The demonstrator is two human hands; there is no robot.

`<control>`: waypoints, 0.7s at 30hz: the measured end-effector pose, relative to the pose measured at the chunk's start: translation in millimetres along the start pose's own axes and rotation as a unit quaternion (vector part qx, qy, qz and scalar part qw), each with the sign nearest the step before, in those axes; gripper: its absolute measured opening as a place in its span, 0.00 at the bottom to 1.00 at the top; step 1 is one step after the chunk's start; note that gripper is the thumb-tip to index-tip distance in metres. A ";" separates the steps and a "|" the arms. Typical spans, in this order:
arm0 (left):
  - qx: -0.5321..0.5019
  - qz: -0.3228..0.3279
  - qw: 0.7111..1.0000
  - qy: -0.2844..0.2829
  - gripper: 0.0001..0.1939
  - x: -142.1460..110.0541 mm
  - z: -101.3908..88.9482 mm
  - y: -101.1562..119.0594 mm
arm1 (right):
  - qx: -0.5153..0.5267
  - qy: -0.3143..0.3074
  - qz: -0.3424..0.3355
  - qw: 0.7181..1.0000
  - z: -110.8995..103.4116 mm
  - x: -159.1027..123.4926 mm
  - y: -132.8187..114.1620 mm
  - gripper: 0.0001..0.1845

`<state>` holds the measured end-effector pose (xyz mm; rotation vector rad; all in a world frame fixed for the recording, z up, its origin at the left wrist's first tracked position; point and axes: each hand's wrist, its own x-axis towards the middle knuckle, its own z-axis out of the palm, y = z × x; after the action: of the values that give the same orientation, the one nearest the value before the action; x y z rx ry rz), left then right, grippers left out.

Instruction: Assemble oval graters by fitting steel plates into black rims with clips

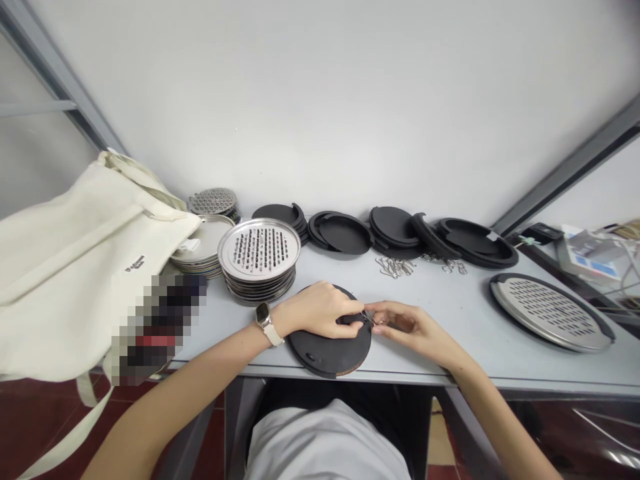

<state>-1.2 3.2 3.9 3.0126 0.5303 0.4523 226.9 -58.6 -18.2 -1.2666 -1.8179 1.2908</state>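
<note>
A black round plate (333, 353) lies near the front edge of the table, with a small slot at its lower left. My left hand (325, 311) reaches across its top, wearing a watch on the wrist, and its thumb and index finger close on the plate's right edge. At that edge my right hand (413, 327) pinches a small shiny metal wire clip (371, 318), which touches the plate. Fingers hide part of the clip, so how far it is hooked in cannot be seen. Loose wire clips (396, 267) lie behind the hands.
Perforated metal discs (260, 250) are stacked at the left, before plain discs (207, 239). Black round plates (345, 232) line the wall. A metal disc in a black rim (550, 313) lies at the right. A cream bag (85, 267) covers the left end.
</note>
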 end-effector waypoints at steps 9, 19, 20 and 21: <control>0.001 0.001 1.000 0.001 0.11 -0.9 2.6 -1.0 | 0.029 -0.011 -0.020 0.999 1.0 1.2 -2.2 0.20; 0.000 0.003 1.000 0.004 0.11 -0.6 2.7 -1.1 | 0.039 -0.036 -0.030 0.998 0.4 1.2 -2.7 0.20; 0.000 0.003 1.000 0.004 0.12 -0.7 2.7 -1.2 | 0.038 -0.036 -0.031 0.998 0.5 1.1 -2.7 0.20; 0.000 0.003 1.000 0.004 0.12 -0.7 2.7 -1.2 | 0.037 -0.037 -0.030 0.998 0.5 1.1 -2.6 0.20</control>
<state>-1.4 4.2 1.0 3.0145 0.5224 0.4658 225.0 -58.1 -16.0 -1.1303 -1.8271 1.3747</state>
